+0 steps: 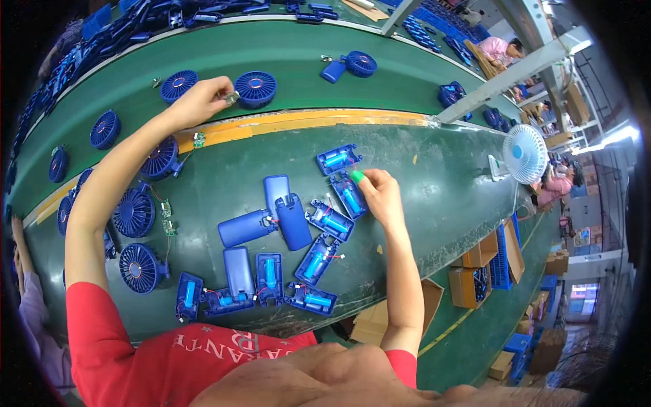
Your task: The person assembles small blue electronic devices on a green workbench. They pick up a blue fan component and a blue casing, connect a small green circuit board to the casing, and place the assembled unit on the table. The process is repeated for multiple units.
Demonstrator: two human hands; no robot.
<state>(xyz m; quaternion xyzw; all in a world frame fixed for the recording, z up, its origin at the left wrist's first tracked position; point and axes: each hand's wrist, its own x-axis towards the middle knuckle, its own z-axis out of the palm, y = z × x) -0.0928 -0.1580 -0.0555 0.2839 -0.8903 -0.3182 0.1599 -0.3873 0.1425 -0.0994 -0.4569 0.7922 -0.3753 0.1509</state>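
Out over the belt, my left hand (207, 100) pinches a small circuit board (232, 98) beside a round blue fan head (255, 89). My right hand (381, 193), with a green cover on one fingertip, has its fingers bent at the edge of an open blue casing (348, 195) with a light-blue battery inside. Just beyond lies another open casing (337, 160). Several more battery casings (317, 262) form a curve toward me. Closed blue shells (293, 222) sit in the middle. Fan heads with wired boards (133, 211) are grouped on the left.
A green conveyor belt (291, 64) with fan heads runs beyond a yellow edge strip (285, 122). A white desk fan (525, 152) stands at the table's right end, near a metal post (515, 73). Cardboard boxes (464, 286) are at lower right. Other people sit farther off.
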